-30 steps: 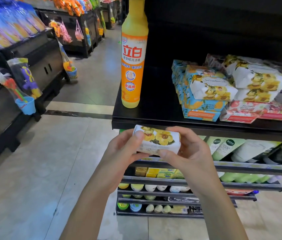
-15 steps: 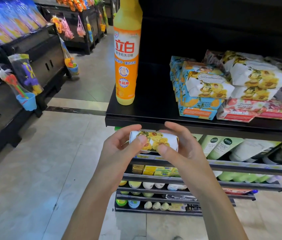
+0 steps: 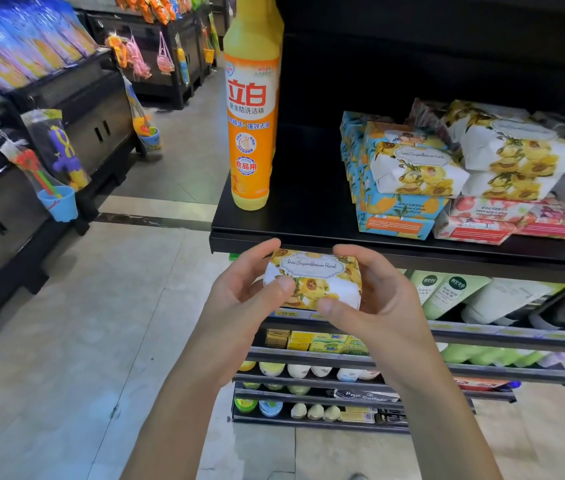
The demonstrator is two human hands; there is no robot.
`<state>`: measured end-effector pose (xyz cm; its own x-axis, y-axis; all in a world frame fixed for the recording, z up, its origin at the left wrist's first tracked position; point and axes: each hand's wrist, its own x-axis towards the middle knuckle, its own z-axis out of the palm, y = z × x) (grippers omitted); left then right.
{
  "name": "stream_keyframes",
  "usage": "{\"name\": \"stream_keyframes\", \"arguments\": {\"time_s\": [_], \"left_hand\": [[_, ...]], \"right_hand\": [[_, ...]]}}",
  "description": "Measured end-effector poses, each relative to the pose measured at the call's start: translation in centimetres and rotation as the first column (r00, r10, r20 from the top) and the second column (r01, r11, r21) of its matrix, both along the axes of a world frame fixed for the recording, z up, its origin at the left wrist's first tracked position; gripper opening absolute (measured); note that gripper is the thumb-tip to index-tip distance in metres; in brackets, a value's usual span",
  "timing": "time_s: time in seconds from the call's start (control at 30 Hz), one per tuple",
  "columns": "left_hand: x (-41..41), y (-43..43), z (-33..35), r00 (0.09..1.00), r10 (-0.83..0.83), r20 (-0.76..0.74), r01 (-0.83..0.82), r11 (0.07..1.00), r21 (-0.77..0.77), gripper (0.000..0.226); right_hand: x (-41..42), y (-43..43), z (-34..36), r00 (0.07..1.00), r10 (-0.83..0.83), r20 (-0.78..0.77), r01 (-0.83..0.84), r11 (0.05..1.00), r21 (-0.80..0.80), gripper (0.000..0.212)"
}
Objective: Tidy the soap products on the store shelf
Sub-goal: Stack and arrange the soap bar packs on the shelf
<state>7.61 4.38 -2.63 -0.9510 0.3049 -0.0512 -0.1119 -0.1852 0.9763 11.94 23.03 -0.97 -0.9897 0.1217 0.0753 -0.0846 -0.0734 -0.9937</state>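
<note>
Fingers (image 3: 286, 284) of both hands pinch the floral soap bar (image 3: 312, 279) below the shelf's front edge (image 3: 308, 242). Best set it label-up, squarely against the matching stack (image 3: 416, 171).

Held soap bar (image 3: 314, 280): oval label in script, "Snow Chrysanthemum Floral". Same oval label on the yellow-flower bar on the shelf (image 3: 416, 171), script too small to read there. Orange detergent bottle (image 3: 251, 112): big red "立白", below it "新金桔洗洁精", then "强效去油" on the next line (first half unclear), round red badge lower down "食品用". Black pack on a lower shelf (image 3: 365, 395): pale letters, looks like "PRP Collagen", partly cut off. Green tubes (image 3: 447, 296) have round dark logos, print illegible. Blue and pink soap boxes: small print unreadable
</note>
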Motion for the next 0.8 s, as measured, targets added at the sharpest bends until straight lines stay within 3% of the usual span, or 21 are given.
{"name": "stream_keyframes", "arguments": {"time_s": [0.17, 0.3, 0.4, 0.5, 0.6, 0.7, 0.8], "left_hand": [[-0.3, -0.1, 0.5, 0.993, 0.053, 0.105, -0.060, 0.996, 0.058, 0.054], [-0.5, -0.3, 0.7, 0.994, 0.059, 0.094, -0.062, 0.998, 0.032, 0.054], [-0.7, -0.2, 0.9, 0.992, 0.090, 0.084, -0.094, 0.994, 0.049, 0.047], [-0.8, 0.1, 0.8, 0.988, 0.132, 0.086, -0.138, 0.988, 0.073, 0.039], [-0.8, 0.3, 0.9, 0.989, 0.140, 0.054, -0.143, 0.987, 0.069, 0.038], [-0.9, 0.3, 1.3, 0.991, 0.133, -0.021, -0.132, 0.991, 0.033, 0.036], [-1.5, 0.2, 2.0, 0.979, 0.143, -0.143, -0.151, 0.988, -0.043, 0.037]], "right_hand": [[-0.3, 0.5, -0.3, 0.996, 0.068, -0.065, -0.062, 0.994, 0.090, 0.070], [-0.5, 0.6, -0.3, 0.985, 0.143, -0.096, -0.130, 0.983, 0.130, 0.070], [-0.6, 0.4, 0.3, 0.988, 0.131, -0.082, -0.103, 0.953, 0.284, 0.070], [-0.9, 0.1, 1.0, 0.989, 0.100, -0.107, -0.027, 0.840, 0.542, 0.080], [-1.6, -0.5, 1.5, 0.976, 0.125, -0.178, 0.059, 0.633, 0.772, 0.086], [-2.4, -1.0, 1.7, 0.959, 0.154, -0.238, 0.126, 0.520, 0.845, 0.080], [-3.0, -1.0, 2.2, 0.953, 0.160, -0.256, 0.149, 0.487, 0.860, 0.076]]}}
